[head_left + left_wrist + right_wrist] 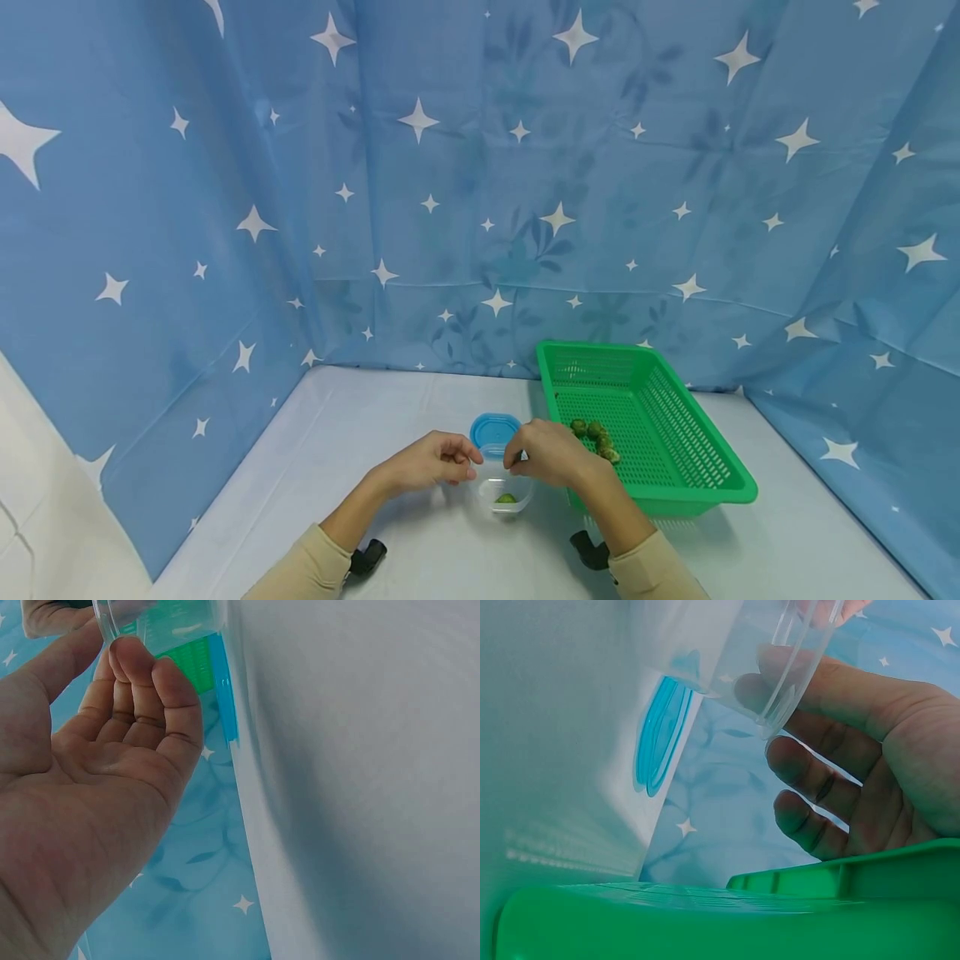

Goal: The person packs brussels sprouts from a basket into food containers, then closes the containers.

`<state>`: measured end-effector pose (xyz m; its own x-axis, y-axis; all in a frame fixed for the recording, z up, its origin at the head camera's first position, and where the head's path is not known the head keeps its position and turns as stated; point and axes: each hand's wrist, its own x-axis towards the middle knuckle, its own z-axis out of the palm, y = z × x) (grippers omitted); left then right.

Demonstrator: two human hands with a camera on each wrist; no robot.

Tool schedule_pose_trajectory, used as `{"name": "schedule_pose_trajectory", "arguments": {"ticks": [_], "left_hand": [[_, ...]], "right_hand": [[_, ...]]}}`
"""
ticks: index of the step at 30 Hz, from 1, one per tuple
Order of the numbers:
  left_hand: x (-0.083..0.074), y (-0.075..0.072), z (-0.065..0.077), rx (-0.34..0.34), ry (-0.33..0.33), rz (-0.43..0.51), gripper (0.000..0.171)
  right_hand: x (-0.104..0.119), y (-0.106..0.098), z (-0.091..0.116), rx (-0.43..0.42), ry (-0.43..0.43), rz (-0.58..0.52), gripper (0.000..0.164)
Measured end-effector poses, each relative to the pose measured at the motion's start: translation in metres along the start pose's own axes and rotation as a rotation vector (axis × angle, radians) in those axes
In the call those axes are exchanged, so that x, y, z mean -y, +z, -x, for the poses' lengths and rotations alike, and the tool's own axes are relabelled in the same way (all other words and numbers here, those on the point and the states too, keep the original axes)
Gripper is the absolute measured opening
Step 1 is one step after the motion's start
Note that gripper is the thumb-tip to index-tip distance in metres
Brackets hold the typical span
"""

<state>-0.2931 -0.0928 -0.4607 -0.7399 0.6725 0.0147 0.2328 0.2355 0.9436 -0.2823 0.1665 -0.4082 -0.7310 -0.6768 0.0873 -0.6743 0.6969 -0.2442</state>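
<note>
A clear plastic container (491,492) stands on the white table with a small round green sprout (506,498) in it. My left hand (438,460) is at its left rim, thumb and curled fingertips against the edge, as the left wrist view shows. On the other side my right hand (551,452) reaches over the rim. In the right wrist view, the right thumb and index finger (840,686) show through the clear wall, and no item is visible between them. The other right fingers are loosely bent outside. A blue lid (495,428) lies behind the container.
To the right, a green plastic basket (667,498) holds several Brussels sprouts (596,433) near its left wall. Its left side stands close to my right forearm. A blue star-patterned curtain (465,208) hangs along the back and sides of the table (375,400).
</note>
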Motion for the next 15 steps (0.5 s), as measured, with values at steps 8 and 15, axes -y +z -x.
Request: {"name": "schedule_pose_trajectory", "arguments": {"ticks": [8,15], "left_hand": [[-0.0026,0.0007,0.0013,0.002,-0.008,-0.002,0.029],[-0.0051,0.002,0.0028,-0.005,-0.002,0.003,0.028]], "right_hand": [[-0.0009,0.0003,-0.0002,-0.008,-0.011,-0.019,0.007],[-0.0035,0.0019,-0.0012,-0.005,-0.015,-0.028,0.007]]}}
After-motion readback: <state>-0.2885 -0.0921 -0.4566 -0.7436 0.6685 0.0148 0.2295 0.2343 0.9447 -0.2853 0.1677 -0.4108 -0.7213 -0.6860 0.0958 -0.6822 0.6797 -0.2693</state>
